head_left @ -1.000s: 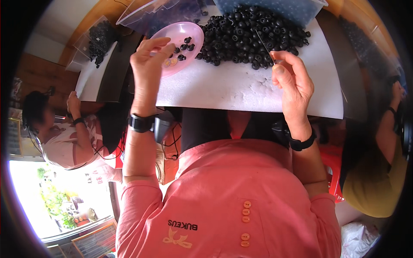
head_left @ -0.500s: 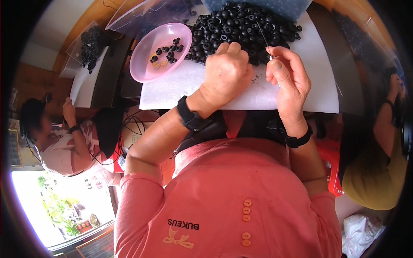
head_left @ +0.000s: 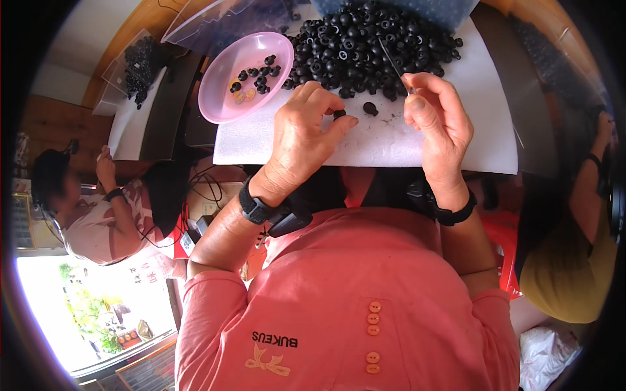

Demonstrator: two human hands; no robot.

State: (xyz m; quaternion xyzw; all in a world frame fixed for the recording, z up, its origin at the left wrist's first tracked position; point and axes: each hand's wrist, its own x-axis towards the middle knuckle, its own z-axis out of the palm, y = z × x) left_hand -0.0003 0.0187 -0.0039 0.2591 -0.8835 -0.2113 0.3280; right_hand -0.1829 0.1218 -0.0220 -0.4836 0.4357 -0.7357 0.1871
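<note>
A small black rounded part (head_left: 339, 114) sits between the thumb and fingertips of my left hand (head_left: 300, 133), just above the white mat (head_left: 241, 146). My right hand (head_left: 440, 127) is closed round a slim tool with a thin metal blade (head_left: 391, 58), its tip pointing up and away over a heap of similar black parts (head_left: 358, 39). Between my hands a loose black part (head_left: 370, 108) lies on the mat, with dark crumbs around it. Left of the heap, a pink bowl (head_left: 215, 94) holds several black parts and a few yellowish discs.
A clear plastic bin (head_left: 208, 26) stands at the far left, and a bluish translucent one (head_left: 450, 10) lies behind the heap. One person (head_left: 107, 225) works at another table on the left; another (head_left: 574, 260) is close on the right.
My left hand has drawn back from the heap toward the left and turned, showing the black part in its pinch. A loose part now shows between the hands. The blade has tilted slightly.
</note>
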